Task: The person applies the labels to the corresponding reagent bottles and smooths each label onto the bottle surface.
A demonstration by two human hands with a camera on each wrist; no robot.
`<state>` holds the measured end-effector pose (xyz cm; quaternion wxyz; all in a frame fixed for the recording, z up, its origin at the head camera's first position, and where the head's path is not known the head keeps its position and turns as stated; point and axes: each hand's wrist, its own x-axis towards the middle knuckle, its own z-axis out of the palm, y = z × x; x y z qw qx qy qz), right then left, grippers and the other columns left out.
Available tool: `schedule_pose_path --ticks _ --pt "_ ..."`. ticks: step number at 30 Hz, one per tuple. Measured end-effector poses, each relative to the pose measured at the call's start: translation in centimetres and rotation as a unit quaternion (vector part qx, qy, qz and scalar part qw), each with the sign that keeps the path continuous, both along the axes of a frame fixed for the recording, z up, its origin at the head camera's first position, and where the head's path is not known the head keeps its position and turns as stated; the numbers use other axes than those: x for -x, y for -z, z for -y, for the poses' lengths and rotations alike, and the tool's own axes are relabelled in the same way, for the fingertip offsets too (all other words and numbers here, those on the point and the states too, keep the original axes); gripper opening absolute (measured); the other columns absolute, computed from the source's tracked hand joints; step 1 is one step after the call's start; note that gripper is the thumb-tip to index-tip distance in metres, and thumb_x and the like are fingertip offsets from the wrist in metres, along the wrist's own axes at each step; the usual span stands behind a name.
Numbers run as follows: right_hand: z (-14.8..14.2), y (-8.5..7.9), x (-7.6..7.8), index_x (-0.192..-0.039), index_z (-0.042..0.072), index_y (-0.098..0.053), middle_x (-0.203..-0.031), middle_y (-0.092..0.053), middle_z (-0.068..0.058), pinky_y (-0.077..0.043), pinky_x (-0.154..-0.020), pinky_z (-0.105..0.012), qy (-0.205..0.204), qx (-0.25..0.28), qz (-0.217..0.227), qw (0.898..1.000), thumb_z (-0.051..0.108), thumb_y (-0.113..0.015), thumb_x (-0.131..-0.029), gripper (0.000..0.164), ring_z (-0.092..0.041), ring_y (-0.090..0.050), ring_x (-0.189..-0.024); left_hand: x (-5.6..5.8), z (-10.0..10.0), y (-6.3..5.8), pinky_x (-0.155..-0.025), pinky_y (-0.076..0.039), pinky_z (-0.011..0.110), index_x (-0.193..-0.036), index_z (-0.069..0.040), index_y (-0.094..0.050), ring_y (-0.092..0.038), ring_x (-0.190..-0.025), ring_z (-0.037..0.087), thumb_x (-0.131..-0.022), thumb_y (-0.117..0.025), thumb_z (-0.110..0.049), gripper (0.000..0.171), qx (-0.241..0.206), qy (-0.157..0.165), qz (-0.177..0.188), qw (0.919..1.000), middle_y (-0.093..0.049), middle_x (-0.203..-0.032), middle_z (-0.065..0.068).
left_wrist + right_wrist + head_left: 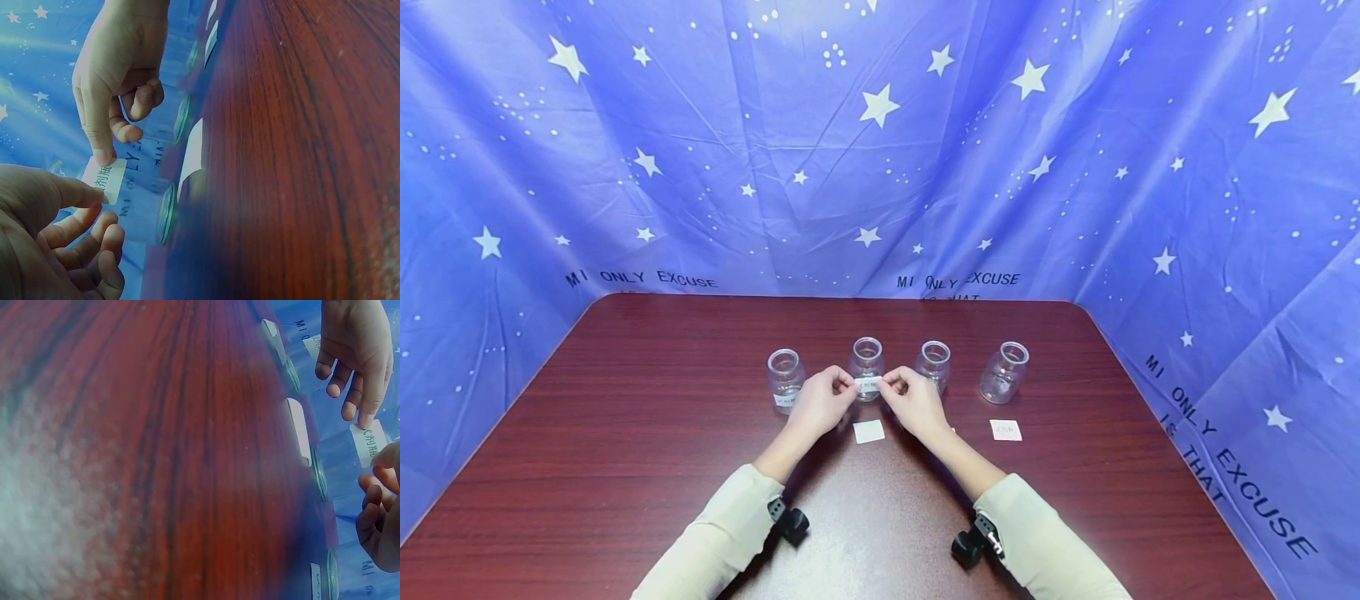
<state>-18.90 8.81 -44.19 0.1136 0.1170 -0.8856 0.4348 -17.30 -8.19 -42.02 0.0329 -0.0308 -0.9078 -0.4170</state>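
Note:
A small white label (868,384) with black handwritten characters is stretched between my hands in front of the second glass jar (868,354) from the left. The thumb and forefinger of my left hand (822,400) pinch its left end. At its other end, my right hand (917,402) pinches it the same way. The label overlaps the jar's lower wall in the head view, and the jar stands upright. In the left wrist view the label (111,180) shows its writing, with both thumbs on its face. The other fingers of each hand are loosely curled.
Another jar (786,375), at the left, bears a white label low on its front. Two more jars stand to the right, the third (934,357) partly behind my right hand and the fourth (1004,372) beyond. White paper pieces (869,431) (1006,430) lie on the wooden table (625,433).

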Motion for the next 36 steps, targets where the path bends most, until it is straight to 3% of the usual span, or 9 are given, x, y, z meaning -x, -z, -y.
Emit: schedule_pose_path --ticks 7,13,20,24,29,36 --pt "0.06 -0.10 -0.23 -0.085 0.007 -0.065 -0.061 -0.059 -0.002 -0.038 -0.049 -0.017 0.009 0.012 -0.006 1.000 0.017 -0.070 -0.082 0.012 -0.004 -0.044 -0.049 0.02 -0.10 0.06 -0.064 -0.045 0.027 -0.084 -0.015 -0.064 -0.057 -0.064 0.008 -0.083 -0.064 -0.024 0.009 0.017 -0.016 -0.016 0.9996 -0.065 -0.073 -0.004" --pt "0.09 -0.18 -0.48 -0.099 0.006 -0.062 -0.061 -0.059 -0.002 -0.038 -0.045 -0.018 0.011 0.011 -0.001 1.000 0.020 -0.070 -0.082 0.024 -0.002 -0.044 -0.045 -0.01 -0.02 0.19 -0.069 -0.047 0.031 -0.088 -0.012 -0.062 -0.062 -0.072 0.013 -0.083 -0.065 -0.025 0.014 0.015 -0.022 -0.017 0.9995 -0.068 -0.077 -0.001" --pt "0.33 -0.22 -0.15 -0.124 0.006 -0.052 -0.062 -0.060 -0.001 -0.041 -0.044 -0.021 0.000 0.005 0.040 0.999 0.027 -0.069 -0.084 0.048 -0.005 -0.046 -0.042 -0.08 -0.04 0.23 -0.077 -0.049 0.037 -0.100 -0.007 -0.060 -0.066 -0.085 0.020 -0.084 -0.064 -0.027 0.026 0.018 -0.028 -0.008 0.9994 -0.071 -0.088 0.005" --pt "0.54 -0.22 0.02 -0.131 0.004 -0.047 -0.064 -0.062 -0.002 -0.043 -0.044 -0.022 -0.011 0.004 0.067 0.998 0.030 -0.070 -0.083 0.059 -0.005 -0.047 -0.041 0.09 -0.14 0.19 -0.086 -0.049 0.042 -0.117 -0.003 -0.055 -0.065 -0.098 0.026 -0.085 -0.062 -0.029 0.042 0.014 -0.023 0.010 0.9996 -0.070 -0.103 0.010" --pt "0.72 -0.25 0.09 -0.130 0.001 -0.048 -0.063 -0.063 -0.005 -0.043 -0.045 -0.022 -0.023 0.001 0.059 0.998 0.028 -0.070 -0.083 0.059 -0.004 -0.047 -0.041 0.34 -0.26 0.28 -0.092 -0.047 0.044 -0.131 -0.001 -0.047 -0.062 -0.107 0.028 -0.088 -0.060 -0.031 0.053 0.018 -0.002 0.011 0.9998 -0.064 -0.119 0.013" --pt "0.40 -0.16 0.25 -0.132 0.000 -0.048 -0.060 -0.064 -0.007 -0.041 -0.050 -0.020 -0.034 -0.003 0.061 0.998 0.026 -0.067 -0.086 0.056 -0.005 -0.050 -0.048 0.34 -0.36 0.37 -0.092 -0.046 0.044 -0.125 -0.002 -0.052 -0.061 -0.109 0.029 -0.089 -0.060 -0.029 0.046 0.020 -0.003 -0.010 0.9998 -0.066 -0.114 0.013"
